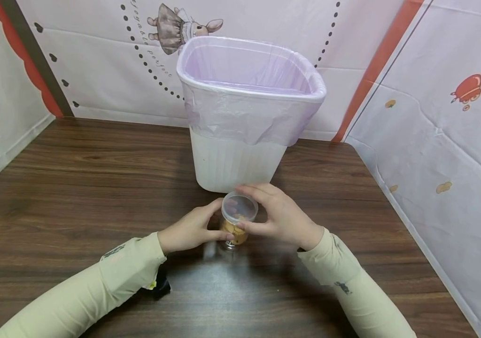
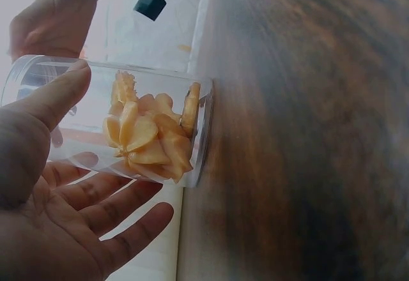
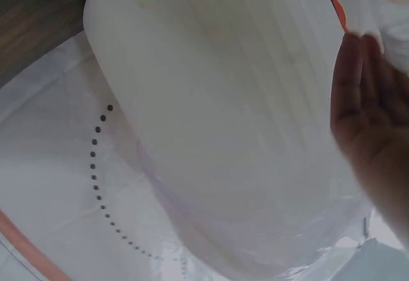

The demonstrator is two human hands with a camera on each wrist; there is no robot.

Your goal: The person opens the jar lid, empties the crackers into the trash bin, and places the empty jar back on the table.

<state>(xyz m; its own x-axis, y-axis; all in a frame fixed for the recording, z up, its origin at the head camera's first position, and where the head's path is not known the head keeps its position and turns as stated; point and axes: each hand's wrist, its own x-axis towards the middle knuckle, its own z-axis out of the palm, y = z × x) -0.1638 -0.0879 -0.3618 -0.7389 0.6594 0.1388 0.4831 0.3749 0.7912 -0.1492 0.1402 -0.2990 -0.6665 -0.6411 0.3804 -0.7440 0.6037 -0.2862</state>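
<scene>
A small clear plastic jar (image 1: 236, 234) with a translucent lid (image 1: 240, 207) stands upright on the table. Yellow, flower-shaped piped cookies (image 2: 150, 134) fill its lower part. From the left, my left hand (image 1: 191, 229) grips the jar's side; the left wrist view shows the thumb along the wall and the fingers on the opposite side. My right hand (image 1: 283, 213) holds the lid's rim from the right, thumb in front and fingers behind. In the right wrist view, the right hand (image 3: 374, 102) is at the right edge, and the jar hardly shows.
Just behind the jar stands a white trash bin (image 1: 236, 159) lined with a purple plastic bag (image 1: 251, 110). The dark wood-grain table (image 1: 96, 188) is bordered by printed cloth walls (image 1: 430, 126) at the back and both sides. A black wrist strap (image 1: 162, 286) shows below the left sleeve.
</scene>
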